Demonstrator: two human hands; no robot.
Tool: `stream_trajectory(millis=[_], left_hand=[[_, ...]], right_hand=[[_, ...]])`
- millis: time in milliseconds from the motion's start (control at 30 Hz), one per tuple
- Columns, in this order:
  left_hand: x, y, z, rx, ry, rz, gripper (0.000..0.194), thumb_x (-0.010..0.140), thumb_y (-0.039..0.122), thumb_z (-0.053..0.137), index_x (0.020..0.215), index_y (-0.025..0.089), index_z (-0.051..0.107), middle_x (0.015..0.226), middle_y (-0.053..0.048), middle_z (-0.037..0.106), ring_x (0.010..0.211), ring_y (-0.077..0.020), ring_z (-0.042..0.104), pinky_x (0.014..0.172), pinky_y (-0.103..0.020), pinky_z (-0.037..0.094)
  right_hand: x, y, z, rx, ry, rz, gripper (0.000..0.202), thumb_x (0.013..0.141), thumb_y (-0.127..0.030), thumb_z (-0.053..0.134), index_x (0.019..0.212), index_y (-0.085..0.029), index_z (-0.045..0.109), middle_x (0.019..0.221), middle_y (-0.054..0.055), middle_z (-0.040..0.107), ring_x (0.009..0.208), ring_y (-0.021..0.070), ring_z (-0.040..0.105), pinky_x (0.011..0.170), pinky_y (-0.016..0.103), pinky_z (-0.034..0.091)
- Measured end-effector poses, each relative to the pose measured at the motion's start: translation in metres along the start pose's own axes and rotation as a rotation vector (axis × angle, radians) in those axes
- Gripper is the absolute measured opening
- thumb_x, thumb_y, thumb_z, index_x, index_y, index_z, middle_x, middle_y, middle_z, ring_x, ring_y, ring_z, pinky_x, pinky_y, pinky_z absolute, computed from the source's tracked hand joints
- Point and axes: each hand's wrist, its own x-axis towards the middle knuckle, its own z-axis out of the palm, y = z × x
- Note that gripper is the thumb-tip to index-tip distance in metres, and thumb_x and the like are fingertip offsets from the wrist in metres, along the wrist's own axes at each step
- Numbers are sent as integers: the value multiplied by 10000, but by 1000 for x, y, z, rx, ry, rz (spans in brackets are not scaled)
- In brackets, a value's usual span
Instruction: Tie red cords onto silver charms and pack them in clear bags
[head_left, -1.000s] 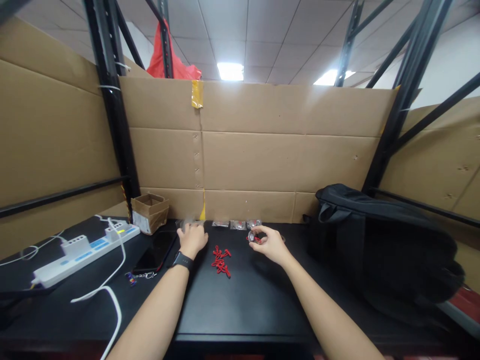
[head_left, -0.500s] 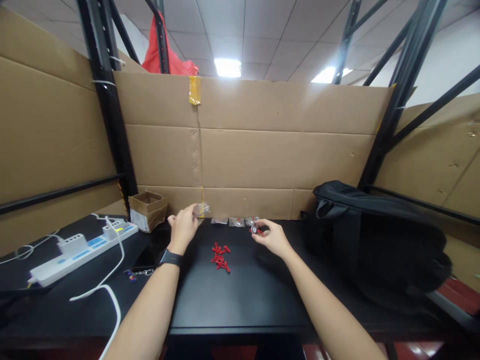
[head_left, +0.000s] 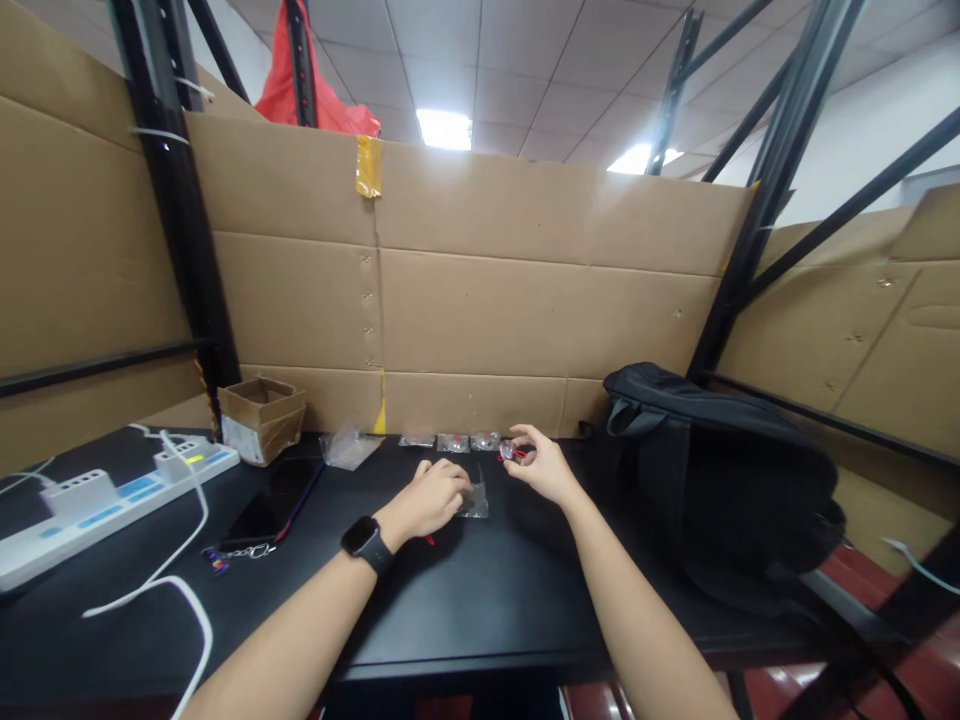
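My left hand (head_left: 429, 498) is over the middle of the black table, its fingers closed on a small clear plastic bag (head_left: 475, 503) that sticks out to the right. A bit of red cord (head_left: 430, 540) shows beneath that hand; the other red cords there are hidden. Farther right, my right hand (head_left: 546, 466) pinches a small round shiny pendant (head_left: 507, 450) with a red cord on it. Just behind the hands, several small clear packets (head_left: 453, 443) with something red and shiny inside lie in a row along the cardboard wall.
More clear plastic bags (head_left: 351, 448) lie at the back left, beside an open cardboard box (head_left: 262, 415). A phone (head_left: 274, 505) with a keychain and a white power strip (head_left: 124, 510) are on the left. A black backpack (head_left: 720, 480) stands on the right.
My left hand has come from the back left to the table's middle, carrying a clear bag over the red cords. My right hand still holds the pendant. The view has shifted slightly.
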Motion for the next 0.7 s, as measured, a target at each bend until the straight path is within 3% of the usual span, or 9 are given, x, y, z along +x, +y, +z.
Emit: stream_trajectory(millis=[200, 400, 500, 700], left_hand=[[1, 28, 5, 32, -63, 45, 440, 1042, 465, 338, 1429, 330, 496, 1254, -77, 658, 1120, -254, 595, 922, -409, 368], [0, 36, 15, 85, -52, 78, 424, 1037, 533, 306, 1303, 426, 618, 1286, -69, 614, 1242, -293, 521, 984, -485, 365], [-1, 32, 17, 99, -46, 66, 442, 1026, 552, 323, 1298, 381, 626, 1330, -84, 609, 1332, -326, 451, 1020, -526, 354], [-2, 24, 22, 123, -60, 57, 466, 1045, 486, 297, 1363, 293, 577, 1441, -124, 557, 1381, -315, 433, 1054, -538, 360]], right_hand=[[-2, -15, -1, -50, -69, -23, 446, 697, -286, 709, 1129, -193, 647, 1029, 58, 725, 555, 81, 573, 576, 224, 474], [-6, -12, -15, -252, -274, -37, 470, 627, -229, 742, 1091, -169, 699, 988, 58, 757, 695, 141, 654, 680, 239, 501], [-9, -12, -18, -384, -368, -8, 400, 599, -231, 757, 994, -165, 751, 943, 65, 768, 783, 182, 687, 731, 247, 505], [-12, -16, -15, -454, -513, 62, 372, 580, -229, 753, 946, -168, 773, 856, 44, 767, 751, 182, 691, 689, 231, 498]])
